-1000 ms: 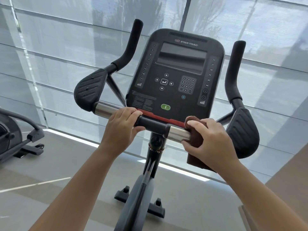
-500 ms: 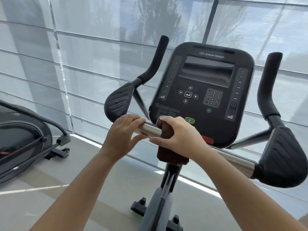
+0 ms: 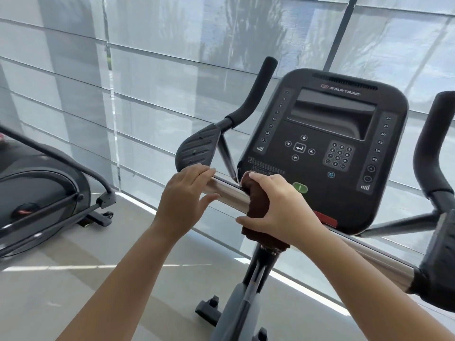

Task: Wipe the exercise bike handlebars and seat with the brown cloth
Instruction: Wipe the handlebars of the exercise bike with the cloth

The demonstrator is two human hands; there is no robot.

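The exercise bike's chrome handlebar (image 3: 227, 191) runs from left to lower right below the black console (image 3: 320, 148). My right hand (image 3: 283, 207) grips the brown cloth (image 3: 257, 205), which is wrapped around the bar just left of the console's lower edge. My left hand (image 3: 184, 200) lies over the bar's left end, fingers straight on top and thumb spread below. Black elbow pads sit at the left end (image 3: 197, 148) and the right end (image 3: 440, 267). The seat is out of view.
Two black upright grips rise at the left (image 3: 256, 92) and right (image 3: 433, 139) of the console. Another exercise machine (image 3: 37, 188) stands on the floor at the left. Window blinds (image 3: 147, 70) fill the background. The bike's post and base (image 3: 246, 303) are below.
My right hand slid the cloth leftward along the bar, from its right half to just beside my left hand. My left hand loosened from a grip to straight fingers. The view shifted left.
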